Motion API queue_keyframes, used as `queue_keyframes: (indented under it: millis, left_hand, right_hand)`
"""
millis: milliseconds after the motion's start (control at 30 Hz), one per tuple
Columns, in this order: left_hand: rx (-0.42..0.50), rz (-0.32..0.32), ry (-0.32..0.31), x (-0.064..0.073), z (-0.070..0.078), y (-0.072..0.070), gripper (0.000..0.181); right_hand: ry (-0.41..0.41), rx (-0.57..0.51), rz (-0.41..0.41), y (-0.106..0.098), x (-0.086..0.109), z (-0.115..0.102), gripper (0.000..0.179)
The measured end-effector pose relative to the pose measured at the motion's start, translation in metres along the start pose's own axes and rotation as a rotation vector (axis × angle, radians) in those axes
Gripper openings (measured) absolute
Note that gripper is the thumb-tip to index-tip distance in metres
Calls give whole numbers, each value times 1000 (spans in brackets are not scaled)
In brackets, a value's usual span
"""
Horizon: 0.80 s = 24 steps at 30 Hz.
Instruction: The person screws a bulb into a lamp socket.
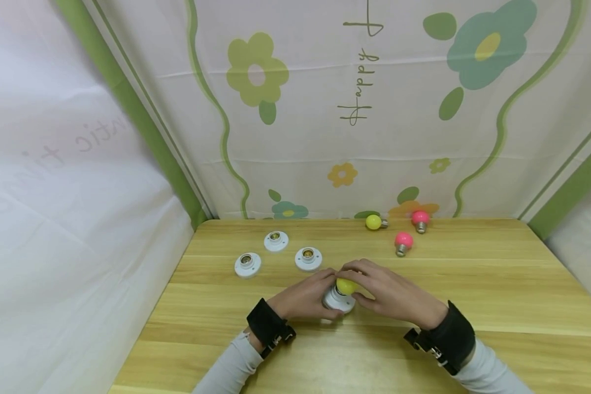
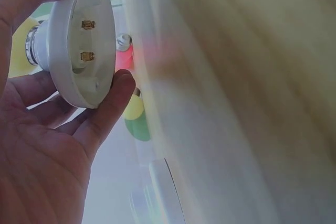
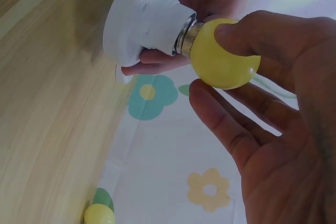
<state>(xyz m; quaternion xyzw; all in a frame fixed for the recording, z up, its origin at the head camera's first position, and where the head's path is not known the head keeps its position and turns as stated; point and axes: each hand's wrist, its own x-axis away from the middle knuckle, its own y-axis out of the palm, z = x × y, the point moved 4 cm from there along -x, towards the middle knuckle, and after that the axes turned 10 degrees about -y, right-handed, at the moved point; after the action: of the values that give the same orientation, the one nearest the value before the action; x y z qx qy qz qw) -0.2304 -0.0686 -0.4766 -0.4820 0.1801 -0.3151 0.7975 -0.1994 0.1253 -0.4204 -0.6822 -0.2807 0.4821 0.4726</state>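
My left hand (image 1: 311,296) grips a round white lamp holder (image 2: 63,51) by its base and holds it tilted, lifted off the table. In the left wrist view the underside shows, with two brass contacts. A yellow light bulb (image 3: 223,53) sits with its metal screw end in the socket, part of the thread still visible in the right wrist view. My right hand (image 1: 391,290) holds the yellow globe between thumb and fingers. In the head view the fingers of both hands hide part of the bulb and holder.
Three more white lamp holders stand at the back left, one of them a lamp holder (image 1: 248,265) with its socket upward. A yellow bulb (image 1: 374,222) and two pink bulbs, including a pink bulb (image 1: 404,241), lie at the back right. A printed curtain (image 1: 300,137) hangs behind the table.
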Motion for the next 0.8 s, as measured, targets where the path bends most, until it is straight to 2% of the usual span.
queue_keyframes:
  millis: [267, 467, 800]
  left_hand:
    - [14, -11, 15, 1, 4, 0, 81]
    - [21, -23, 1, 1, 5, 1, 79]
    - [44, -32, -23, 2, 4, 0, 78]
  right_hand:
    - [22, 9, 32, 0, 2, 1, 56]
    - [29, 16, 46, 1, 2, 2, 55]
    - [20, -81, 8, 1, 0, -2, 49]
